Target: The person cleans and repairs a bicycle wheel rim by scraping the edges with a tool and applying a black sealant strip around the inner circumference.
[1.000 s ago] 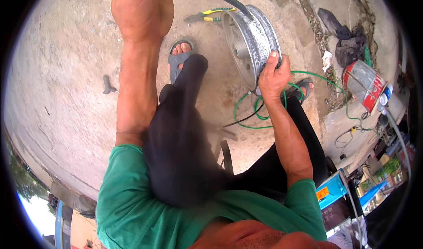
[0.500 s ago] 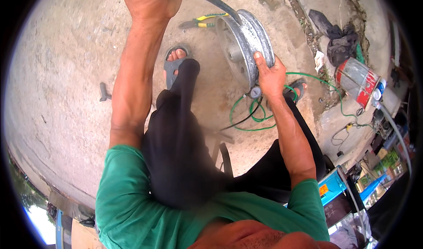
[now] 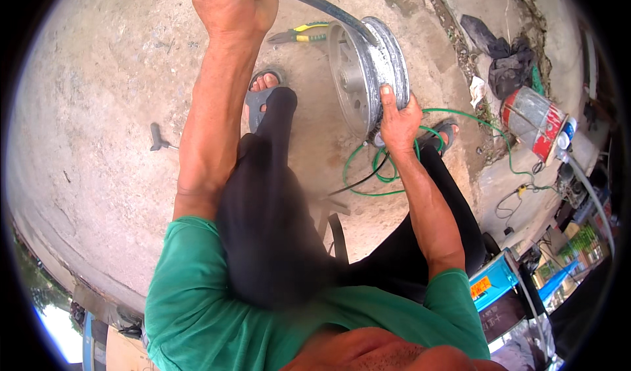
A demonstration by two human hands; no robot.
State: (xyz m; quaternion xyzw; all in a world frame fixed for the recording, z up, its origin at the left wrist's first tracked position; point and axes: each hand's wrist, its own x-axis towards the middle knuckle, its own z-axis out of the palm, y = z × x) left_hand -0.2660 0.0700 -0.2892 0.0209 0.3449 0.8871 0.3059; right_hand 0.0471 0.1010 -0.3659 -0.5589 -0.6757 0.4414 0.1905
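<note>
At the top edge my left hand (image 3: 240,6) is closed round a black rubber strip (image 3: 322,5). One stretch of it runs from the fist onto the channel of a bare silver wheel rim (image 3: 386,62); another stretch goes off to the far left. The rim stands on edge, tilted, its spoked face turned left. My right hand (image 3: 399,122) grips the rim's near edge, thumb pressed on the channel. Pliers with yellow and black handles (image 3: 302,34) lie on the ground left of the rim. Whether the strip goes round the rim's far side cannot be seen.
A green hose (image 3: 388,190) lies coiled below the rim and trails right. A red and grey metal can (image 3: 534,122) lies beside dark cloth (image 3: 509,65). A dark-handled tool (image 3: 158,138) rests at left. My sandalled feet flank the rim; a blue box (image 3: 493,285) stands at lower right.
My left hand has shifted slightly right and down with the strip. The rim has turned a little in my right hand, showing more of its spoked face.
</note>
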